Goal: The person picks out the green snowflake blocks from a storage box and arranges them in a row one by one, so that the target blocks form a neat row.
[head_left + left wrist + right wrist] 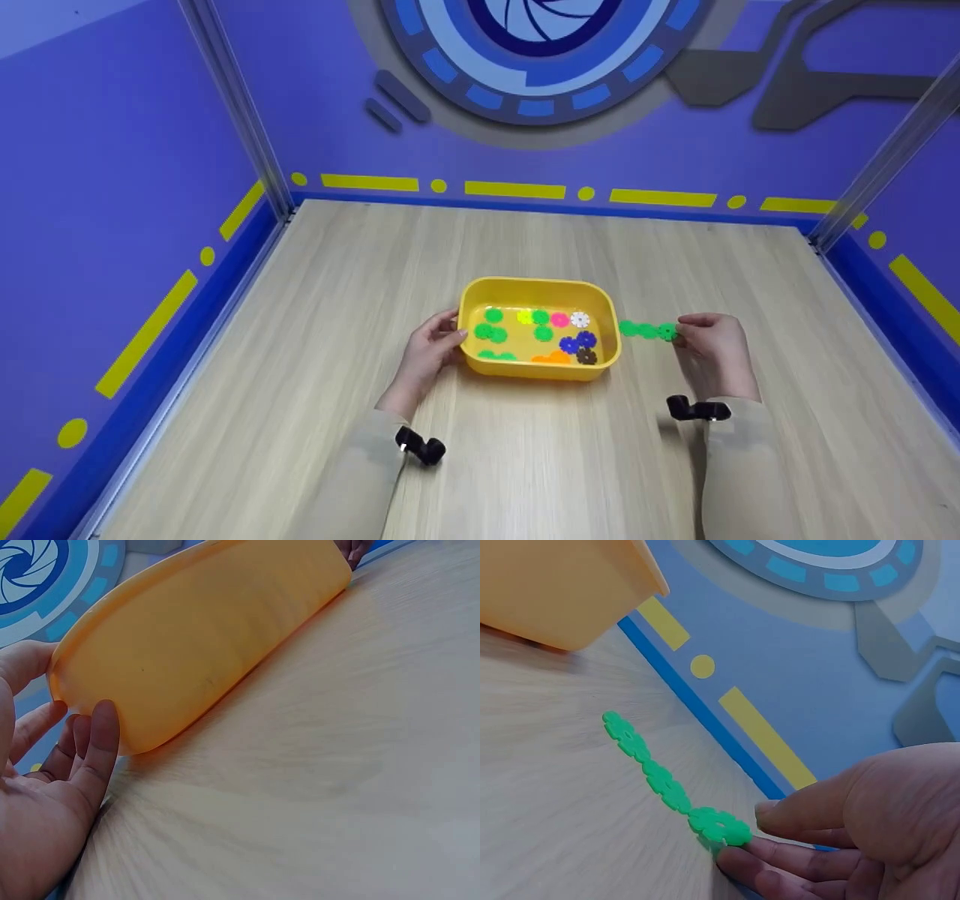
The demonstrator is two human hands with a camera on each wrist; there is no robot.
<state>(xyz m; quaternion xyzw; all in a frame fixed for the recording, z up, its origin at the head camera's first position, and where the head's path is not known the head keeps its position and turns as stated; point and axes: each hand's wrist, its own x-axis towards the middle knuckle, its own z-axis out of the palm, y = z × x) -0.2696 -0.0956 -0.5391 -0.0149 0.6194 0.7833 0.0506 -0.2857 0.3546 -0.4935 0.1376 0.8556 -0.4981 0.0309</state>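
A yellow plastic tub (540, 370) stands on the table with several loose snowflake discs inside, in green, yellow, pink, white, blue, orange and brown. My left hand (430, 352) grips the tub's left end, thumb near the rim; in the left wrist view its fingers (103, 731) touch the tub wall (195, 645). To the right of the tub, my right hand (716, 346) pinches the near end of a chain of three linked green snowflake discs (647, 330). The right wrist view shows this green chain (666, 786) stretching from the fingertips toward the tub, above the wood.
The pale wood table (360, 285) runs back to a blue-purple wall (330, 112) with yellow dashes, and side panels border it left and right. Black wrist cameras sit on the left sleeve (337, 472) and right sleeve (750, 472).
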